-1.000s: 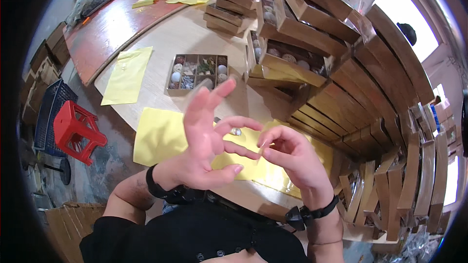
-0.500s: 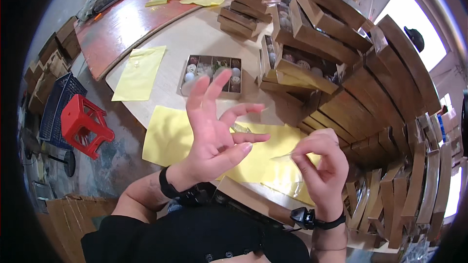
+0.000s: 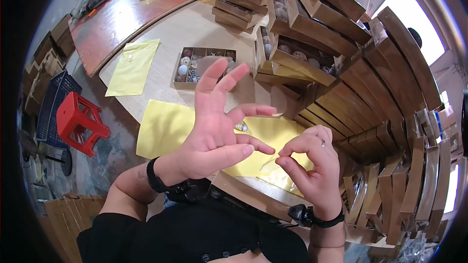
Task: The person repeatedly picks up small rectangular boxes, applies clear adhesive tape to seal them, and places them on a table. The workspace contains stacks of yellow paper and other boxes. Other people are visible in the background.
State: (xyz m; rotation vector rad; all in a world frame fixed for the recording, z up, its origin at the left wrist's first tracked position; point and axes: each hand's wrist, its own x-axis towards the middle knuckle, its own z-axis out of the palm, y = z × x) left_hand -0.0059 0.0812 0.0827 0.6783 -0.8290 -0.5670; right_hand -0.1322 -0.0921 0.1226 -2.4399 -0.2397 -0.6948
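Note:
My left hand (image 3: 214, 126) is raised with its palm turned up and its fingers spread. Thin see-through round pieces, like clear stickers, seem to cling to its fingertips; one clear disc (image 3: 279, 98) shows by a fingertip. My right hand (image 3: 314, 165) is closed in a pinch, thumb against forefinger, close to the tip of a left finger. What it pinches is too small to make out. Beneath both hands lie yellow sheets (image 3: 165, 129) on the table, with a small shiny object (image 3: 241, 126) partly hidden behind the left fingers.
A divided box of decorative balls (image 3: 184, 86) stands beyond my left hand. Brown boxes (image 3: 370, 87) are stacked high on the right. Another yellow sheet (image 3: 131, 68) lies at the left. A red stool (image 3: 80, 122) and a blue crate (image 3: 51, 112) stand on the floor.
My right hand has moved left, bringing its pinch close to a left fingertip. The clear piece seen earlier in that pinch is no longer distinct. The left hand stays spread.

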